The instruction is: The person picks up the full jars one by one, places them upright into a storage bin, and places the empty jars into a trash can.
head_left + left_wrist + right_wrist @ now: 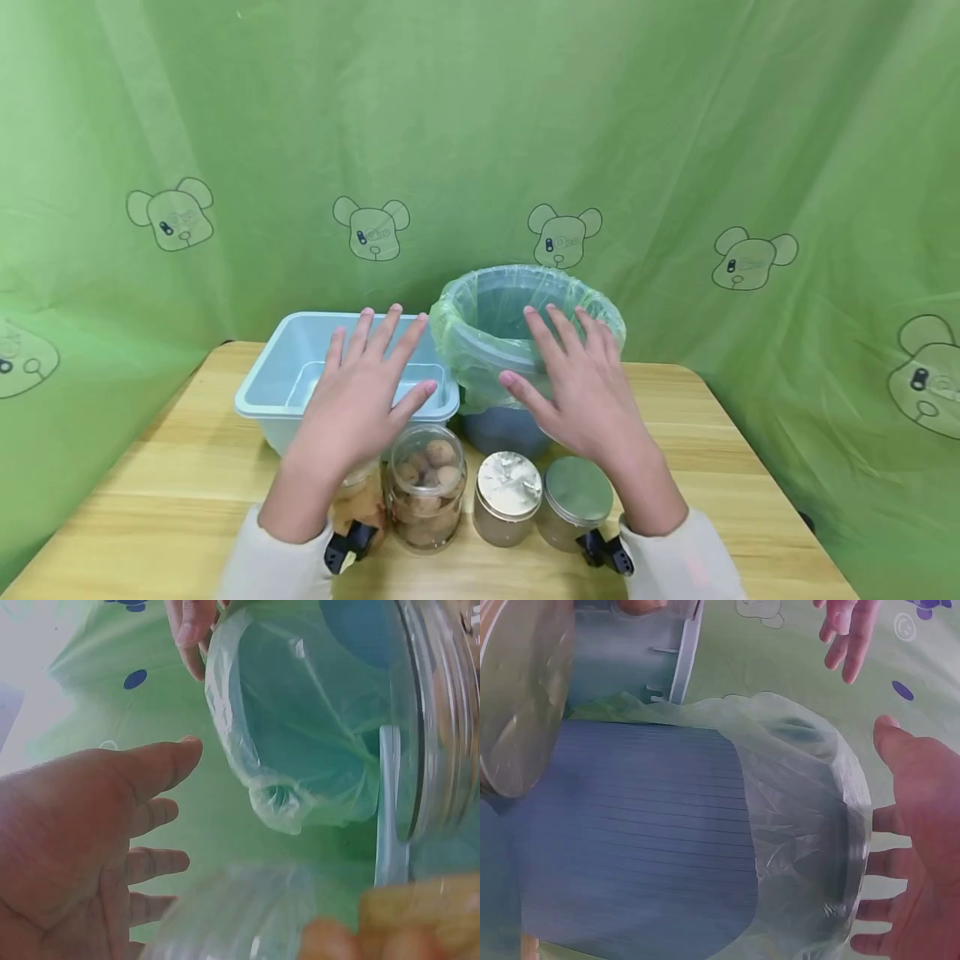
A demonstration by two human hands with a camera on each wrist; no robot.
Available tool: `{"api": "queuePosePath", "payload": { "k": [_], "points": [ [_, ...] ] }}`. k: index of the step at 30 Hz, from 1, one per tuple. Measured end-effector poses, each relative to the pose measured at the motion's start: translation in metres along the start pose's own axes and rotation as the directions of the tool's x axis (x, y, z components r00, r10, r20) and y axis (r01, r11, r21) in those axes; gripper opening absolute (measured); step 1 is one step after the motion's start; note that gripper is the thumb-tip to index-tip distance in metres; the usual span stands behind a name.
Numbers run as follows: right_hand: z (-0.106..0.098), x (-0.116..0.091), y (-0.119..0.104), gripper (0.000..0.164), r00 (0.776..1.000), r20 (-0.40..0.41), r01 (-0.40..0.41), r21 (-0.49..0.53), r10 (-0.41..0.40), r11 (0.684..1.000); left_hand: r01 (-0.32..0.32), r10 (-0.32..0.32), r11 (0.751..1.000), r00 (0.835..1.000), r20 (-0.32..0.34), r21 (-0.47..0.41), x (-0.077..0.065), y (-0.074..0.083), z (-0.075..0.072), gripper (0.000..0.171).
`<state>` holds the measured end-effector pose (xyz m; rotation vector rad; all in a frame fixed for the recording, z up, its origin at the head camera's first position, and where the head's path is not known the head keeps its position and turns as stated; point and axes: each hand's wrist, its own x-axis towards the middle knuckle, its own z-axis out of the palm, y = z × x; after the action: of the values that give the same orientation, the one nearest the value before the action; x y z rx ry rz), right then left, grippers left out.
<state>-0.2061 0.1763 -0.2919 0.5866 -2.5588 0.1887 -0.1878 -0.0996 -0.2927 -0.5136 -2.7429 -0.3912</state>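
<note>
My left hand (360,400) hovers with fingers spread over the light blue plastic basin (262,367), holding nothing. To its right, my right hand (585,392) is held in the air with spread fingers, in front of the bin (502,429) lined with a thin green bag (450,333). Below the hands stand several jars in a row. A clear jar of round brown things (426,500) has a see-through top. Partly hidden by my left wrist is another clear jar (363,500) with pale brownish contents. Two smaller jars have a shiny silver lid (509,483) and a duller greenish-looking lid (578,490).
Everything stands on a wood-grain table (180,467). A green cloth (465,108) printed with mouse-head outlines hangs behind and along both sides. The basin and the bin stand close together at the back, with the jars in front of them.
</note>
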Motion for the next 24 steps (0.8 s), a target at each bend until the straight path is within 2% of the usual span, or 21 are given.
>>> {"api": "queuePosePath", "payload": {
  "k": [7,12,16,21,24],
  "points": [
    [0.002,0.009,-0.007,0.076,0.991,-0.043,0.124,-0.014,-0.124,0.992,0.013,-0.013,1.000,1.000,0.007,-0.015,-0.005,-0.017,-0.009,0.075],
    [0.006,0.014,-0.014,0.072,0.961,-0.104,0.255,-0.026,-0.256,0.967,0.032,-0.032,0.999,0.999,-0.001,-0.027,-0.011,-0.032,-0.019,0.075],
    [0.010,0.016,-0.020,0.072,0.908,-0.176,0.376,-0.052,-0.379,0.925,0.056,-0.056,0.998,0.998,-0.004,-0.037,-0.017,-0.047,-0.025,0.075],
    [0.016,0.017,-0.030,0.064,0.807,-0.270,0.530,-0.058,-0.525,0.846,0.093,-0.092,0.993,0.996,0.011,-0.076,-0.024,-0.072,-0.023,0.078],
    [0.021,0.016,-0.035,0.060,0.763,-0.291,0.585,-0.068,-0.577,0.808,0.114,-0.113,0.989,0.993,0.018,-0.098,-0.029,-0.088,-0.021,0.079]
  ]
}}
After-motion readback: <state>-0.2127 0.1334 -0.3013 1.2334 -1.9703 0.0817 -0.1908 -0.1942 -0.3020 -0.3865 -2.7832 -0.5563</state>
